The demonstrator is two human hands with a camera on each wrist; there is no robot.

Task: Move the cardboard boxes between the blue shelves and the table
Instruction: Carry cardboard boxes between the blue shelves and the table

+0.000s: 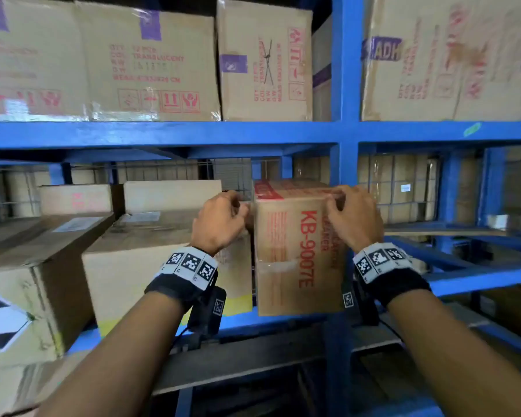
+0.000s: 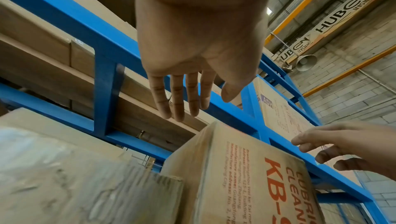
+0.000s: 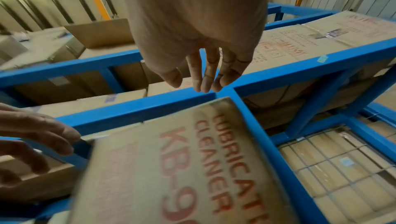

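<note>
On the middle level of the blue shelves (image 1: 163, 135), going from left to right, there is first a big brown box (image 1: 27, 275) with a black and white label, then a wide box (image 1: 151, 260) with a yellow strip at its bottom, and then the tall box (image 1: 295, 251) with the red print KB-9007E, which stands at the front edge just beside the blue post (image 1: 345, 85). Its long axis is vertical, its printed narrow face looks toward the person, and the print runs from top to bottom.

The left hand (image 1: 220, 219) is at the upper left corner of this box and the right hand (image 1: 354, 216) is at the upper right corner. In the head view the fingers look bent over the top edge, but both wrist views show the fingers quite straight and spread, above the box and not closed on it. So I judge that both hands are wide and hold nothing yet.

The step in hand seems to be the reach for this box, to take it off the shelf. The next move calls for closing both hands on the top corners or the sides, then drawing the box straight forward, because the wide box is touching or almost touching it at the left and the post is close at the right
</note>
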